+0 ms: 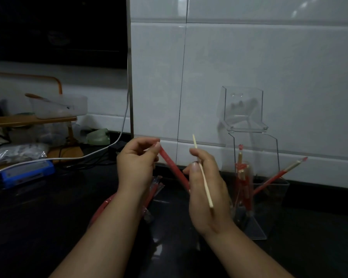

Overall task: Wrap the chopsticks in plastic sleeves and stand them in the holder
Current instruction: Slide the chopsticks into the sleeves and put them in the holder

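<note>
left hand (136,165) is pinching the red sleeve (174,168), slanting toward 5 o'clock; right hand (207,189) is gripping the chopstick (204,177), tip at 3 o'clock from that pinch.

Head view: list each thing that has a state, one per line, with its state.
Left hand, pinching Sleeve
Right hand, gripping Chopstick
Sleeve, slanted, not yet on Chopstick
Chopstick, bare
Holder, lid up, wrapped chopsticks inside
</note>
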A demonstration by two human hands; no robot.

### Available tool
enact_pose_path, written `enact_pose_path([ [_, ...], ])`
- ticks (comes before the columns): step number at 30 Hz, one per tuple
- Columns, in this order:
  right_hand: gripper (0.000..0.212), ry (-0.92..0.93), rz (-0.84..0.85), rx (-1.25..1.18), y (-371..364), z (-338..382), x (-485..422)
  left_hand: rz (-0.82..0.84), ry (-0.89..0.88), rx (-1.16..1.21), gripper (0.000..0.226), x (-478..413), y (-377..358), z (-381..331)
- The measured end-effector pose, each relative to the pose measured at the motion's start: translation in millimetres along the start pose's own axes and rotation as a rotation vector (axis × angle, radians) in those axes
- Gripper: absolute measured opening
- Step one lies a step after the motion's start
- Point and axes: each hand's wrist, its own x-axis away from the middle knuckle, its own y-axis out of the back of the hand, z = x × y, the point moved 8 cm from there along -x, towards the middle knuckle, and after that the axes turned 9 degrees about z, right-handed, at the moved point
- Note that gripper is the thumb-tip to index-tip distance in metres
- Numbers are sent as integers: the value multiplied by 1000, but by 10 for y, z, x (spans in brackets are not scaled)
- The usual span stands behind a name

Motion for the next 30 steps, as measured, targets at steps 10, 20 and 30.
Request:
enact_pose_path([
  [10, 25, 255, -176, -3, 176, 271, 96, -29, -154, -97, 14, 105, -46, -161],
  [20, 25, 481, -298, 12, 345, 479, 174, -2, -181, -107, 24, 106, -88, -172],
  [30, 24, 494, -276, 11, 310, 505, 179, 42, -234, -184, 31, 84, -147, -165],
])
